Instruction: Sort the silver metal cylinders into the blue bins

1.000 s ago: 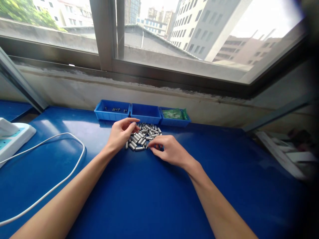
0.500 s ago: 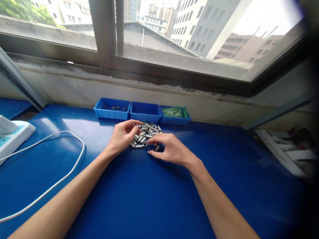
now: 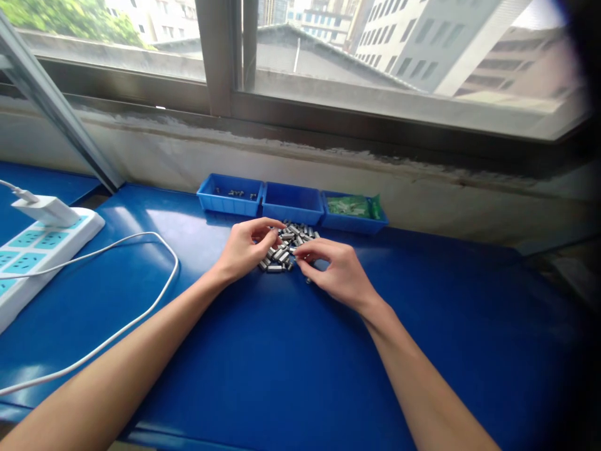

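Blue tabletop (image 3: 291, 363) runs beneath the window frame (image 3: 218, 69), small metal pieces (image 3: 280, 255) heaped before three bins (image 3: 230, 203). One piece (image 3: 308, 280) has come away under the right hand (image 3: 345, 272), leaving the pieces divided. The left hand (image 3: 241, 250) curves its fingers open beside the heap; whether the right fingers grip anything, I cannot tell.

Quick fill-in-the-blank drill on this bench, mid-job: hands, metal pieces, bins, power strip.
Beyond the heaped metal pieces stand ____ blue bins in a row. The packet in the rightmost bin is ____. The adapter plugged into the power strip is ____. The hand nearer the power strip is the person's ____ one.

Missing words: three; green; white; left.
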A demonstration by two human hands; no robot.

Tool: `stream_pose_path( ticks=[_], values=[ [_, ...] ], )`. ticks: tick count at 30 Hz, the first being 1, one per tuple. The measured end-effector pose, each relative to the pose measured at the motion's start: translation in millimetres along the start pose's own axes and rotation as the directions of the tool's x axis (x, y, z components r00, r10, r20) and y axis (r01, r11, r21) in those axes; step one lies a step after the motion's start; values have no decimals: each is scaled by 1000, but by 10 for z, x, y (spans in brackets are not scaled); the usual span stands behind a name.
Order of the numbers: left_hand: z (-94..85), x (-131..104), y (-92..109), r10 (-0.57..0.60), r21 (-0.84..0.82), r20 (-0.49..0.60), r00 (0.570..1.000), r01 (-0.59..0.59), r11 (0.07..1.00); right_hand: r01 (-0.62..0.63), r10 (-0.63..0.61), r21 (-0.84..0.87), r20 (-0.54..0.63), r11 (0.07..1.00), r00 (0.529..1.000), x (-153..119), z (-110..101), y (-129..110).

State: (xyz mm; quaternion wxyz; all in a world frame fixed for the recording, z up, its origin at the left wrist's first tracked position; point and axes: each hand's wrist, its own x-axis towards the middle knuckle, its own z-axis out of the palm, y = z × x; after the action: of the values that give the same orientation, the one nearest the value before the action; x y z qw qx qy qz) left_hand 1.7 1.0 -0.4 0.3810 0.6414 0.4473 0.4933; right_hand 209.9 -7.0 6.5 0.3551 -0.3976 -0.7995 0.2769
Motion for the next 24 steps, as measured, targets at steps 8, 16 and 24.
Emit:
stream_pose_path(
  ticks=[8, 16, 24],
  values=[
    [36, -72, 80, 341, 295, 83, 936, -350, 889, -109, 357, 666, -250, 738, 900, 85, 148, 39],
    [69, -128, 150, 447, 351, 204, 871, -491, 797, -105, 436, 835, -170, 540, 884, 96, 233, -33],
    [35, -65, 62, 444, 325, 101, 890, -451, 831, -161, 380, 745, -133, 648, 915, 76, 233, -17]
  ],
)
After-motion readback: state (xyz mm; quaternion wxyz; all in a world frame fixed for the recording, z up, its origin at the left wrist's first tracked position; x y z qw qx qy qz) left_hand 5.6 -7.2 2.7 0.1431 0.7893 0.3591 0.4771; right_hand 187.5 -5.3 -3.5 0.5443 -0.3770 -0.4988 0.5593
